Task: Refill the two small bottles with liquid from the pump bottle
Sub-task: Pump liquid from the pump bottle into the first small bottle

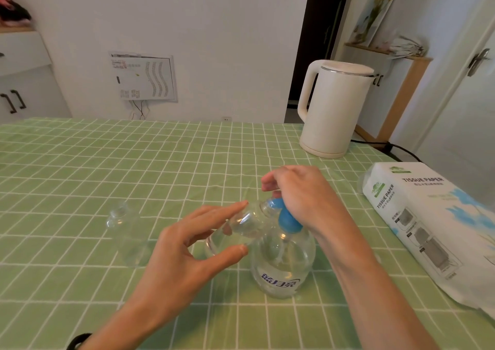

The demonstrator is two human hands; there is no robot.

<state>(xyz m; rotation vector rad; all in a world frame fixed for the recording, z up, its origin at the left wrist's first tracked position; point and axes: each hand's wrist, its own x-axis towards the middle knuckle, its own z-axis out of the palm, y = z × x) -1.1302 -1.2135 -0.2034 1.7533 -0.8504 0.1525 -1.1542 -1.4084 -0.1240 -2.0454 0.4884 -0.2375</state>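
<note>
Tablecloth (80,162) light green with a white grid, all over the lower frame; pump bottle (284,269) centre is clear with blue lettering and blue pump head (288,219); tilted small bottle (235,229) centre and upright small bottle (128,237) left of centre both clear, colourless. Kettle (334,114) upper right cream-white, silver rim, black cord (396,148) behind. Tissue pack (428,229) right edge white, green logo, dark grey lettering, pale blue print; wristband (77,340) bottom left black.

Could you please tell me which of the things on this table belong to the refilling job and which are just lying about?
In the job: pump bottle, its blue pump head gripped by the right hand; tilted small bottle held at the spout by the left hand; second small bottle standing apart on the tablecloth.
Lying about: white kettle; tissue paper pack.
</note>
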